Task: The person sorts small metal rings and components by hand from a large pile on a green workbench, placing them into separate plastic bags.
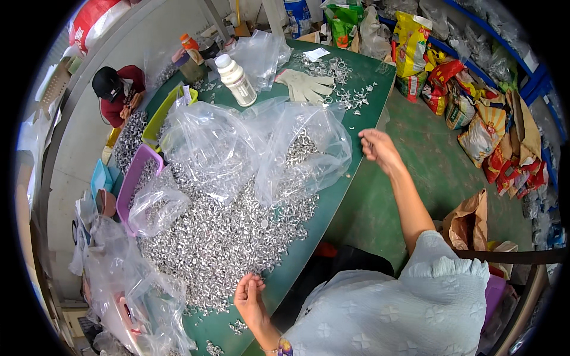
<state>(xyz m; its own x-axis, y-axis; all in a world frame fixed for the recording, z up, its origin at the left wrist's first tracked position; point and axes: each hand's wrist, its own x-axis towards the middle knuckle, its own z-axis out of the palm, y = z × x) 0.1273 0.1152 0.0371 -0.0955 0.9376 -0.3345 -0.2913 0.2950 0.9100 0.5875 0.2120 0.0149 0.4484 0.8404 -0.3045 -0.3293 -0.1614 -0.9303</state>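
A white bottle stands near a pale knitted glove.

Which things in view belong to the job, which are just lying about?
Likely the job:
metal parts, left hand at their edge
clear bag on them
purple bin, holding some

Probably just lying about:
white bottle
glove, unworn
paper bag, off the table

Scuffed green floor; blue-framed shelving along right side; green-topped table.
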